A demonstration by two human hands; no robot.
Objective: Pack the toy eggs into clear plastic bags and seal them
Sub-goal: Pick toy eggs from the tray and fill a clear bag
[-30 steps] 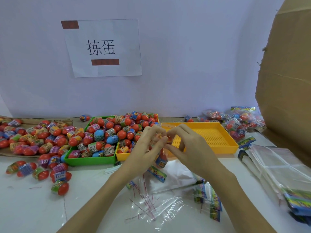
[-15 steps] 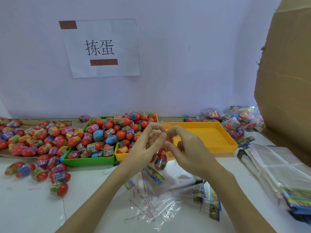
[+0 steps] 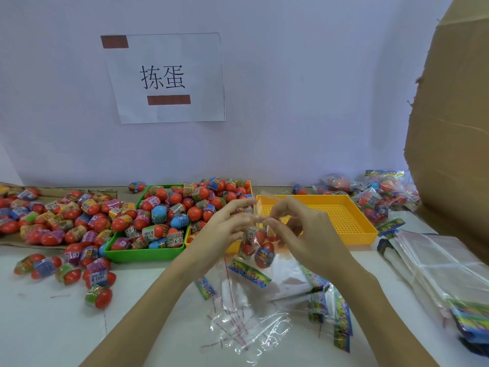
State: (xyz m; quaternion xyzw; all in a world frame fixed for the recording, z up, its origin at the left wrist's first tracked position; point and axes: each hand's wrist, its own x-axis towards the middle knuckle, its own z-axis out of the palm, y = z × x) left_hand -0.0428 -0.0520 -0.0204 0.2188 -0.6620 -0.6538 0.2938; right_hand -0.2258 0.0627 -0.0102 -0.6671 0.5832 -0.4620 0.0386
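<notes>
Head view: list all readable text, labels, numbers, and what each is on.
"拣蛋": paper sign taped to the wall.
"6+": wrap label on a toy egg in the green tray.
Two red-brown bars on the sign: blocked out, no text readable.
Other egg wraps, bag header cards: print too small or blurred to read.

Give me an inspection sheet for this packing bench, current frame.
Surface: white table.
Job's things: filled clear bag held up at its top; green tray heaped with toy eggs; perforated yellow tray looks empty.
Clutter: loose eggs at left, peeled seal strips, empty bags, packed bags.
Grippers: left hand and right hand pinch the bag top.
Cables: nothing seen.
Surroundings: paper sign, cardboard.
</notes>
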